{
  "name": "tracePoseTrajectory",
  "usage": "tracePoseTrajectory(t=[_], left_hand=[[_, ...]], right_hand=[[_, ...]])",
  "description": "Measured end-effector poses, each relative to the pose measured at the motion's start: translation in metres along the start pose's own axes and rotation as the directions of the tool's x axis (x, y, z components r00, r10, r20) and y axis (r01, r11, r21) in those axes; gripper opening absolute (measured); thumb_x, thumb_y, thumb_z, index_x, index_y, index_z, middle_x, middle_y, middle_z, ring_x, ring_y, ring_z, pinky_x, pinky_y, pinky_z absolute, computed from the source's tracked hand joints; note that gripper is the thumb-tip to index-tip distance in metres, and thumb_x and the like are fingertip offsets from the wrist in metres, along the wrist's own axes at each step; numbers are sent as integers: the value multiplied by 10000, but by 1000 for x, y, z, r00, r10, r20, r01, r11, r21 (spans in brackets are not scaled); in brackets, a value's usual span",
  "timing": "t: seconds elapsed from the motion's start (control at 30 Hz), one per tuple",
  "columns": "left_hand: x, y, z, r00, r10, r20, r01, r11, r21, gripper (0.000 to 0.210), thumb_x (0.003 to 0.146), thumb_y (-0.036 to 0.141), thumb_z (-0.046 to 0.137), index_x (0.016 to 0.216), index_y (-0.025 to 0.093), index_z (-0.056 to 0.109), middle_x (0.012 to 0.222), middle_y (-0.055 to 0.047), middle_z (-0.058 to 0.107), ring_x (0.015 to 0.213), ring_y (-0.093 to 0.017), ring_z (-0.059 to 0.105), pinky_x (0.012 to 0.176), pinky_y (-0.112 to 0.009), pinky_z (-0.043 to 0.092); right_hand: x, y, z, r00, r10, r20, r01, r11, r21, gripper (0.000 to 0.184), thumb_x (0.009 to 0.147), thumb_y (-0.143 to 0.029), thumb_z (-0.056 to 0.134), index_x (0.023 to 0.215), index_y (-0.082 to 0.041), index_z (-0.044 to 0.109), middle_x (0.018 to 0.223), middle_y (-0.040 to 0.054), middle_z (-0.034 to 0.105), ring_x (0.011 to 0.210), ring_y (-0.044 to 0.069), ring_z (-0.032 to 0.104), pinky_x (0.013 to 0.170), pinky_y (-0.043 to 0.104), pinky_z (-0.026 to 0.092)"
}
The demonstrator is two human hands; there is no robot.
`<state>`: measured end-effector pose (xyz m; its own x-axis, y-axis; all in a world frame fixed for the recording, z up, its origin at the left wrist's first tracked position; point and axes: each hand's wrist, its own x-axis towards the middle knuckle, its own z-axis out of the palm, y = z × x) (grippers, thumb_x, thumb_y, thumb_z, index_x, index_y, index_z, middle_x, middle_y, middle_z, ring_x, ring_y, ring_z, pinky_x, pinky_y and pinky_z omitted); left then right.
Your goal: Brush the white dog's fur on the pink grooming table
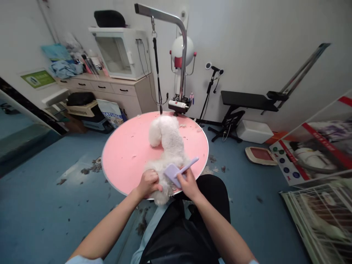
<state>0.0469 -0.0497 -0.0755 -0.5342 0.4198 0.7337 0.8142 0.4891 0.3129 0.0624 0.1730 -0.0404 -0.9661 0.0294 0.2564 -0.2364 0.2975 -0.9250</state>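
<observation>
A white, curly-coated dog [172,137] is on the round pink grooming table [123,146], its rear end towards me and its head turned away. My right hand [188,185] is closed round the handle of a lilac slicker brush [172,173]. The brush head lies against the fluffy fur of the dog's hindquarters, its bristles hidden. My left hand [150,183] is closed on the fur at the dog's rear, left of the brush. Whether a leg is also inside that grip, I cannot tell.
A metal grooming arm [167,16] with a black strap [156,58] rises behind the table. A tool holder [178,104] is at its post. Loose hair clumps [95,167] lie on the blue floor. A wire cage [321,212] stands at right, a wooden cabinet [132,97] at back left.
</observation>
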Motion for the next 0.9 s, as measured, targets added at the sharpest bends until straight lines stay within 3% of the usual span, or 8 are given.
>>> tracePoseTrajectory(t=[0.1, 0.23, 0.27, 0.37, 0.5, 0.63, 0.77, 0.9], left_hand=[[2, 1, 4, 1000, -5, -18, 5, 1000, -3, 585, 855, 664, 322, 512, 194, 393, 460, 14, 386, 506, -136, 374, 535, -292, 280], [3, 1, 6, 999, 6, -35, -6, 1000, -18, 574, 846, 661, 360, 515, 194, 394, 460, 16, 386, 503, -134, 376, 537, -288, 281], [3, 1, 7, 999, 4, -35, -4, 1000, -19, 574, 843, 663, 364, 513, 194, 392, 459, 17, 386, 503, -134, 375, 537, -288, 280], [3, 2, 7, 999, -2, -46, 1, 1000, -19, 580, 841, 668, 361, 506, 196, 386, 456, 15, 386, 501, -135, 374, 537, -287, 282], [2, 3, 7, 999, -22, -49, 20, 998, -52, 629, 849, 700, 240, 503, 200, 401, 457, 4, 397, 500, -141, 385, 536, -295, 296], [2, 4, 7, 994, -105, -12, 104, 992, -72, 677, 855, 707, 130, 487, 208, 403, 461, -10, 412, 498, -147, 401, 535, -304, 323], [2, 4, 8, 990, -143, -16, 142, 988, -66, 685, 881, 669, 94, 497, 208, 424, 471, -16, 423, 505, -148, 407, 540, -306, 335], [1, 5, 11, 989, -140, -35, 138, 989, -57, 659, 891, 655, 142, 493, 205, 413, 468, -11, 411, 502, -145, 399, 534, -301, 321]], right_hand=[[-2, -1, -1, 976, -51, -210, 46, 999, -27, 261, 807, -325, 583, 1028, -191, 544, 997, 80, 626, 922, 234, 599, 804, 370, 486], [1, -4, -5, 1000, 19, -8, -19, 1000, -13, 238, 780, -332, 609, 971, -195, 572, 883, 43, 639, 800, 209, 610, 726, 337, 497], [2, -5, -7, 999, 31, -28, -32, 999, -33, 246, 772, -334, 615, 970, -193, 572, 883, 45, 639, 807, 213, 609, 734, 343, 494], [4, -7, -11, 966, -11, -259, -1, 999, -44, 262, 789, -336, 595, 1002, -189, 550, 941, 67, 632, 880, 223, 598, 786, 357, 481], [2, -9, -9, 997, 78, 26, -78, 997, 28, 226, 762, -329, 610, 930, -186, 563, 863, 47, 635, 792, 209, 610, 730, 339, 499], [-4, -9, -9, 966, 73, -247, -85, 996, -40, 279, 777, -324, 590, 1014, -185, 542, 951, 74, 630, 896, 231, 597, 797, 365, 483], [-13, -8, -12, 990, 140, 4, -140, 990, -23, 231, 757, -324, 601, 948, -199, 561, 842, 30, 640, 782, 207, 614, 717, 333, 504], [-20, -7, -16, 950, 135, -282, -164, 983, -83, 289, 778, -350, 585, 1014, -191, 535, 948, 71, 634, 867, 228, 607, 767, 355, 493]])
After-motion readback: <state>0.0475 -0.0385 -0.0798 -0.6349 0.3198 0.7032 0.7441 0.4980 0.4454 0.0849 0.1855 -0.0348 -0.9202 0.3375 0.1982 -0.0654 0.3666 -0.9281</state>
